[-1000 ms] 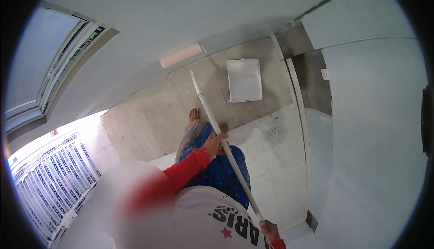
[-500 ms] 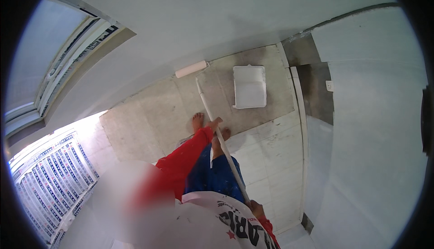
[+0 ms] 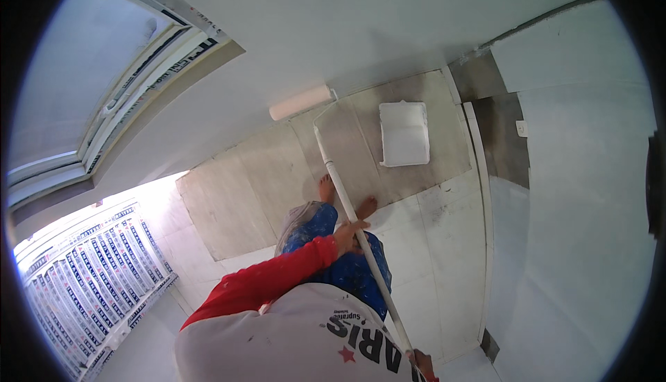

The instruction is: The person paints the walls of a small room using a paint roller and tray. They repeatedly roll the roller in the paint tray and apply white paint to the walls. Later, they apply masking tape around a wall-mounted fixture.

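Observation:
Both my hands are closed round the long pale pole (image 3: 340,186) of a paint roller. My left hand (image 3: 350,236), in a red sleeve, grips it partway along, in front of my paint-spattered blue trousers. Lower in the picture, at the right, my right hand (image 3: 422,364) holds the pole near its rear end, beside my white shirt. The pink-white roller sleeve (image 3: 301,102) is at the lower wall, above the far edge of the floor; whether it touches the wall I cannot tell. A white paint tray (image 3: 405,134) lies on the floor to the right of the roller.
My bare feet stand by a brownish floor covering (image 3: 250,188) over white tiles. A grey-white wall (image 3: 416,21) rises ahead. A taped window frame (image 3: 149,90) is at upper left, a striped taped railing (image 3: 97,288) at lower left. A wall socket (image 3: 522,129) is at the right.
The roller sleeve looks larger and a little higher against the wall. My left hand and the pole have moved back toward my body, and my right hand has moved down and right.

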`<act>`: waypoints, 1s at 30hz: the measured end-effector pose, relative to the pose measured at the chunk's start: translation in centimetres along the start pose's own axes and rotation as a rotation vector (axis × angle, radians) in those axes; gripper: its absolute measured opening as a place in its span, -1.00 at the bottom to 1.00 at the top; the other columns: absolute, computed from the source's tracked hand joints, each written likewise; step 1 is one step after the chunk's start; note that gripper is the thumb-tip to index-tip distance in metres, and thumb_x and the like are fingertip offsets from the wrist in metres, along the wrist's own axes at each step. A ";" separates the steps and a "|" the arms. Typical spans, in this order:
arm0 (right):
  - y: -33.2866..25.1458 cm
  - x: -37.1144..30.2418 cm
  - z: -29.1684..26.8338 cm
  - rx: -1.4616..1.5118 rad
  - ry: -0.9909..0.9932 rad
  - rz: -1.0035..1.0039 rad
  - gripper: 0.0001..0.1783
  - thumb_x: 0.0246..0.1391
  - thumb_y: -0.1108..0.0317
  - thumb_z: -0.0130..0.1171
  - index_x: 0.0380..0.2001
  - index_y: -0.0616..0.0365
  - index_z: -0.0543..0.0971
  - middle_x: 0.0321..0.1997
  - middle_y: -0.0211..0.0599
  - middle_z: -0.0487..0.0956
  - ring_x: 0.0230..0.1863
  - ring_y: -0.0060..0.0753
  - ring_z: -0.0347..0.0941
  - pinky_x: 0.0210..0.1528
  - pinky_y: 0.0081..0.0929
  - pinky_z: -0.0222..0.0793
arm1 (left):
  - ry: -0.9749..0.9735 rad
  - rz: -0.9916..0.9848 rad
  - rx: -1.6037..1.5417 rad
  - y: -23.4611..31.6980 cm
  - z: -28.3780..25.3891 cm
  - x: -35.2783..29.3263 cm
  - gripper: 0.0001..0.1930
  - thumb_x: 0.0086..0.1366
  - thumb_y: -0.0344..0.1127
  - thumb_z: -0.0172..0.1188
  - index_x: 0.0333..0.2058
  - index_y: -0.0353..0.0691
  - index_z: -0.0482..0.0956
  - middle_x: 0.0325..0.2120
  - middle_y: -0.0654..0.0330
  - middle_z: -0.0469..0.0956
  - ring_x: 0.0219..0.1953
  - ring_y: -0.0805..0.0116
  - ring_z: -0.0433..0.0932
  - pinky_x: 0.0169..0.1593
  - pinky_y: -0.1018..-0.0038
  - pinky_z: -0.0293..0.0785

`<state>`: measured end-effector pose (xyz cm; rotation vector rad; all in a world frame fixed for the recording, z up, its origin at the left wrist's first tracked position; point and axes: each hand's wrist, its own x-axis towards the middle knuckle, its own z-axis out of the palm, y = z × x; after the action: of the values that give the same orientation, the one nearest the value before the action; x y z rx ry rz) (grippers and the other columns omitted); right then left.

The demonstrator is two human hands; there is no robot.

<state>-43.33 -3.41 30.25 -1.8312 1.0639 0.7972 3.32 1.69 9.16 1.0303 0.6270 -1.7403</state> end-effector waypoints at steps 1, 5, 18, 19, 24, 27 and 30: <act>-4.4 2.8 -0.5 0.026 -0.029 0.099 -0.35 0.21 -0.23 -0.12 -0.51 0.21 0.47 -0.68 0.05 0.44 -0.55 0.23 0.45 -0.55 -0.08 0.28 | -0.009 -0.011 0.018 0.2 -1.7 3.2 -0.53 0.19 -0.12 0.20 -0.06 -0.29 0.29 -0.28 0.04 0.43 -0.16 0.06 0.56 -0.28 0.15 0.55; -8.0 9.8 1.3 0.027 0.015 0.121 -0.38 0.20 -0.19 -0.08 -0.54 0.21 0.48 -0.66 0.10 0.46 -0.51 0.25 0.47 -0.51 -0.03 0.31 | 0.238 0.334 0.226 0.6 -9.1 14.8 -0.33 -0.06 -0.02 0.32 -0.04 -0.32 0.35 -0.13 -0.05 0.40 -0.01 0.01 0.42 -0.01 0.17 0.37; -8.9 7.6 2.3 -0.017 -0.007 0.150 -0.44 0.17 -0.16 -0.04 -0.48 0.19 0.47 -0.62 0.07 0.51 -0.49 0.26 0.48 -0.45 0.08 0.37 | 0.173 0.061 -0.050 2.2 -6.2 6.7 -0.44 -0.01 -0.11 0.29 -0.06 -0.24 0.35 -0.20 0.04 0.42 -0.25 0.09 0.50 -0.23 0.24 0.47; -8.2 5.4 1.7 -0.031 -0.017 0.161 -0.44 0.16 -0.17 -0.04 -0.50 0.18 0.47 -0.65 0.05 0.50 -0.53 0.24 0.48 -0.49 0.09 0.36 | 0.146 0.041 -0.056 1.4 -5.1 3.8 -0.47 0.03 -0.13 0.28 -0.07 -0.24 0.35 -0.23 0.06 0.43 -0.29 0.10 0.53 -0.29 0.25 0.51; -4.6 -4.0 0.4 -0.146 -0.006 0.170 -0.37 0.14 -0.27 -0.06 -0.57 0.15 0.44 -0.74 0.00 0.45 -0.61 0.21 0.45 -0.56 0.04 0.32 | 0.096 0.036 -0.082 -2.6 -0.2 -6.9 -0.56 0.18 -0.07 0.15 -0.10 -0.25 0.30 -0.31 0.03 0.48 -0.21 0.04 0.59 -0.28 0.24 0.54; -4.3 -5.3 0.8 -0.035 0.012 0.151 -0.30 0.14 -0.32 -0.12 -0.62 0.17 0.41 -0.76 -0.02 0.42 -0.62 0.24 0.42 -0.58 0.04 0.27 | 0.101 0.049 -0.125 -3.6 0.5 -8.2 -0.55 0.15 -0.09 0.19 -0.13 -0.25 0.30 -0.36 0.05 0.47 -0.31 0.07 0.60 -0.35 0.25 0.55; -3.6 -4.2 3.8 -0.032 0.027 0.126 -0.29 0.15 -0.33 -0.15 -0.60 0.18 0.41 -0.74 0.01 0.44 -0.59 0.26 0.43 -0.55 0.07 0.28 | 0.075 0.057 -0.091 -3.8 -1.6 -6.6 -0.55 0.15 -0.07 0.18 -0.15 -0.28 0.31 -0.34 0.01 0.47 -0.31 0.06 0.60 -0.33 0.22 0.56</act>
<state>-42.30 2.48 33.35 -1.8201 1.1999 0.8705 1.43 7.64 13.80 1.0441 0.7112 -1.6146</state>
